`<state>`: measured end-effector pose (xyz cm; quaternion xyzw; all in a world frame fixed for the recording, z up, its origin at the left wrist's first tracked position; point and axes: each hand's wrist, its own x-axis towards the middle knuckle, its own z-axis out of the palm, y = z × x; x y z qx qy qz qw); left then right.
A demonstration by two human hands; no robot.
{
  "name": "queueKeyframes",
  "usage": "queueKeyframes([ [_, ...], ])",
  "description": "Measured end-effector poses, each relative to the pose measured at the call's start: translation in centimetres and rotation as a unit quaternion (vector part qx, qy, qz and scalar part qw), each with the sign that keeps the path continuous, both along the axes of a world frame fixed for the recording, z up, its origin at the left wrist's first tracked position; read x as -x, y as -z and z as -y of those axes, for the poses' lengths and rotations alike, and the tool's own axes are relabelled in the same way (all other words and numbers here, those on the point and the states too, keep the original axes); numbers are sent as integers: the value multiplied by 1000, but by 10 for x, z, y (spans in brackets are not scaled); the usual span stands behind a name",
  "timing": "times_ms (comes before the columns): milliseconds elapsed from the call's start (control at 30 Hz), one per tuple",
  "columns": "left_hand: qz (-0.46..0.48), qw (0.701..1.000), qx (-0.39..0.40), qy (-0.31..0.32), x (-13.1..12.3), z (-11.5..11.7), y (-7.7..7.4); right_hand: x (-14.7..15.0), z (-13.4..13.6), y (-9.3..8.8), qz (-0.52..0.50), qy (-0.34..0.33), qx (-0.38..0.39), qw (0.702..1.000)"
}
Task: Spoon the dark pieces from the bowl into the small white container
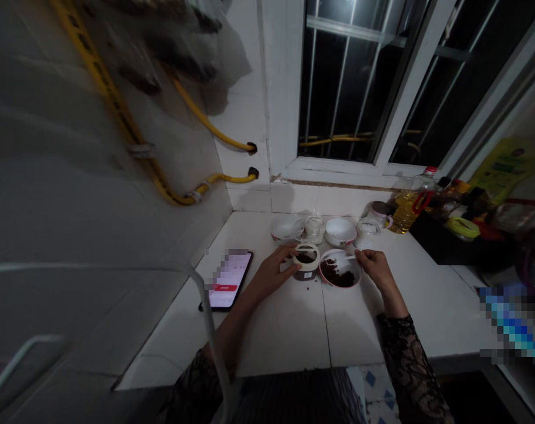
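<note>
On the white tiled counter, my left hand [280,268] has its thumb and fingers around the left side of a small jar [307,272] with a pale rim and dark contents. Right beside it is a white bowl [358,277] with a reddish rim, holding dark reddish-brown bits. My right hand [373,265] is closed at the bowl's right edge, pinching the end of a white spoon [349,257] that reaches over the bowl. A few crumbs lie on the counter below the jar.
Behind stand two more bowls [287,228] [340,231], glass jars [314,227] and a mug [381,213]. A lit phone [230,280] lies at the left. An oil bottle [406,203] and a black box [435,238] of condiments are at the right.
</note>
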<state>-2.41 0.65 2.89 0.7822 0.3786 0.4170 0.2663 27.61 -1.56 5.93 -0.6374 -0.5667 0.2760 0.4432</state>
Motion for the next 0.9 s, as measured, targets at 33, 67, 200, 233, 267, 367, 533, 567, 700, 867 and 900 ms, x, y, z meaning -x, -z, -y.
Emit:
queueKeyframes([
  [33,-2,1000,0,-2,0,0,0,0,0,0,0,-3,2,1000],
  [67,-2,1000,0,-3,0,0,0,-1,0,1,1,-5,4,1000],
  [200,1,1000,6,-2,0,0,1,-1,0,2,17,5,-3,1000],
  [233,3,1000,7,-1,0,0,1,-1,-1,2,21,9,-4,1000],
  [267,5,1000,7,0,0,0,1,-1,-1,3,24,13,-4,1000],
  [367,10,1000,7,3,0,0,0,0,-1,3,34,21,-5,999],
  [533,12,1000,8,2,0,1,0,0,-2,4,40,14,-3,999],
  [567,10,1000,8,1,0,1,0,-1,-2,5,39,15,-2,999],
  [700,4,1000,6,-1,0,1,-1,-1,-4,7,34,24,0,999],
  [867,10,1000,15,-1,-1,1,-2,0,-3,5,27,27,-1,999],
  [900,11,1000,17,-1,-1,1,-1,1,-2,4,22,26,0,999],
])
